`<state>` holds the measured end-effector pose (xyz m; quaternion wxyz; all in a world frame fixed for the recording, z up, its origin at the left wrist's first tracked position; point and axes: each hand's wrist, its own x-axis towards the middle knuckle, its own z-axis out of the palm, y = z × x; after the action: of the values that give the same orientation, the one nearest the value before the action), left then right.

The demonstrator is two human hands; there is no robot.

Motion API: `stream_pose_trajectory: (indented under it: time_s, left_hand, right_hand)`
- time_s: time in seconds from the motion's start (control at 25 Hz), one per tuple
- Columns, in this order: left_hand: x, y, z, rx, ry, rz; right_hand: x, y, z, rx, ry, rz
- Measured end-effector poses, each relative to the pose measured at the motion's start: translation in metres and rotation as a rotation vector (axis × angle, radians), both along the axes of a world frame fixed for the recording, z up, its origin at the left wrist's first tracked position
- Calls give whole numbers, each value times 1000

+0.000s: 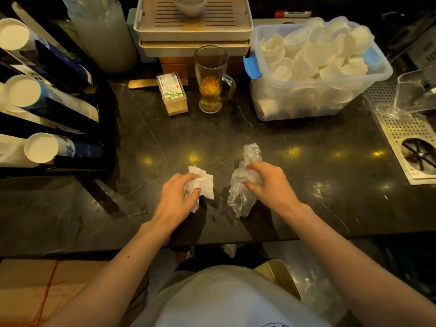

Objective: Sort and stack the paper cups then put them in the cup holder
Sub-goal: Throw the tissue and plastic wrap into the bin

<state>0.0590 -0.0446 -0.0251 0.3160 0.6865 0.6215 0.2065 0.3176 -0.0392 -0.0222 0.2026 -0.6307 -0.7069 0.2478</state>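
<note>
My left hand (pixel 175 197) grips a crumpled white tissue (pixel 204 182) on the dark counter (pixel 165 142). My right hand (pixel 269 182) is closed on a crumpled clear plastic wrapper (pixel 240 197) that trails toward the back. At the far left a black cup holder (pixel 70 109) slants across the counter. Stacks of paper cups lie in its slots with their white bottoms facing me (pixel 41 147). A clear plastic bin (pixel 377 74) at the back right is heaped with loose white cups (pixel 306 55).
A glass mug of tea (pixel 212 81) and a small toothpick box (pixel 173 93) stand at the back centre before a tea tray (pixel 193 31). A perforated metal drain tray (pixel 401 128) with a clear pitcher lies at the right. A frosted container (pixel 103 31) stands back left.
</note>
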Motion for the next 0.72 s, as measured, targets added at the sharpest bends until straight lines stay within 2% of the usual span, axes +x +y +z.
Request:
stream_pose_trajectory:
  time_s: [0.24,0.72]
  left_hand:
    - [12,-32,5,52,-16,-116]
    - [25,-130,4,73,-240,-523]
  right_hand:
    - [3,-71,19,44,11,-169]
    - [-30,-278,29,51,-119,-663]
